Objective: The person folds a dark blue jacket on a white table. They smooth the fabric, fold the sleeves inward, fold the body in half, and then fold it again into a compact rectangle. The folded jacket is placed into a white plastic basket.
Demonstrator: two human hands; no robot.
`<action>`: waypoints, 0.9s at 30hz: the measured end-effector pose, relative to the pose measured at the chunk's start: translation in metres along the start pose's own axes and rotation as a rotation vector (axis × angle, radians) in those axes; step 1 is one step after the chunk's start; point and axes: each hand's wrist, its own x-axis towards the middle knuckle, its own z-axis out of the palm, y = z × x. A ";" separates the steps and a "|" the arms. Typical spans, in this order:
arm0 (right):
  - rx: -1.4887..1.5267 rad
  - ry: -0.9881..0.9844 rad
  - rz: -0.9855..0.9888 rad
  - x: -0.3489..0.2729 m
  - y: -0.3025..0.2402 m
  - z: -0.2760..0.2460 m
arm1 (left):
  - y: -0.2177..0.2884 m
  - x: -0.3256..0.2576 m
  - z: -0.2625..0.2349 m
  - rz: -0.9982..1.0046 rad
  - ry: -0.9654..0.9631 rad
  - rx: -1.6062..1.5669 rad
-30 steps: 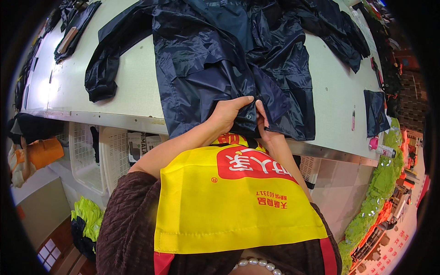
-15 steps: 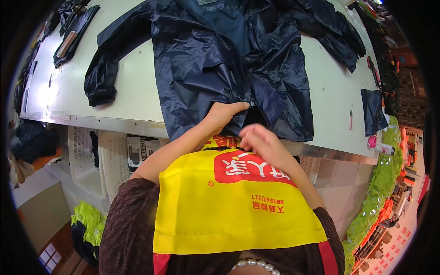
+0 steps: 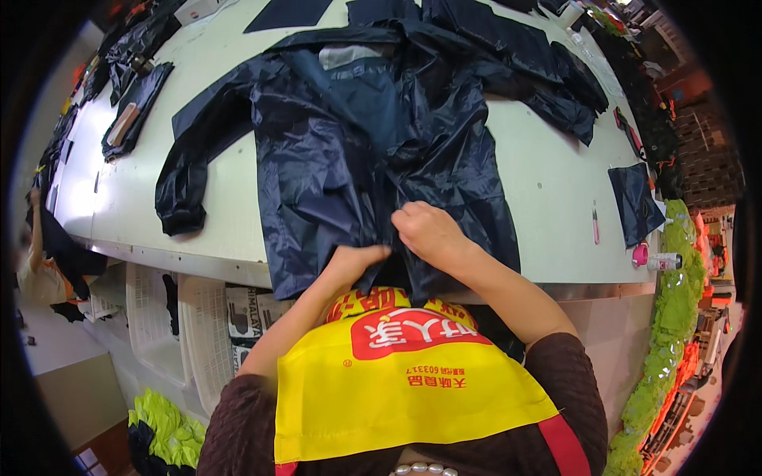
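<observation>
Lettering shows most plainly on the yellow apron (image 3: 413, 420), upside down in this view: large white characters fill its red panel (image 3: 421, 332), a small circled mark sits just beside the panel, and beneath come smaller red characters with a short run of digits. More red characters mark the apron's folded upper part, partly hidden in the creases. Below the counter (image 3: 548, 242), a black-and-white package (image 3: 242, 313) bears bold Latin capitals running sideways. A small bottle (image 3: 665, 261) has print too tiny to read.
</observation>
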 end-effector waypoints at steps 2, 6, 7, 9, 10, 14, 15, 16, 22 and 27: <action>-0.107 0.116 -0.035 0.028 0.017 0.002 | 0.004 -0.017 -0.002 -0.010 -0.064 0.146; -0.028 0.431 0.117 0.053 0.090 -0.004 | 0.000 -0.026 -0.023 -0.224 0.031 0.025; 0.001 0.436 0.227 0.046 0.112 -0.008 | -0.010 -0.023 -0.031 -0.128 0.087 0.027; -0.097 0.435 0.320 0.021 0.178 -0.010 | -0.025 -0.017 -0.045 0.003 0.238 0.116; -0.211 0.371 0.432 0.002 0.217 -0.011 | -0.021 -0.015 -0.056 -0.025 0.247 0.115; -0.517 0.261 0.756 -0.032 0.304 -0.047 | 0.002 -0.005 -0.122 -0.328 0.358 0.750; -0.561 0.275 0.760 -0.034 0.322 -0.051 | 0.021 -0.009 -0.121 -0.344 0.353 0.854; -0.593 0.251 0.790 -0.030 0.330 -0.053 | 0.018 -0.010 -0.132 -0.311 0.353 0.872; -0.642 -0.005 0.705 0.008 0.361 -0.057 | 0.041 0.008 -0.183 -0.421 0.307 1.022; -0.299 0.248 0.377 -0.010 0.326 -0.102 | 0.047 0.021 -0.228 -0.128 0.373 1.129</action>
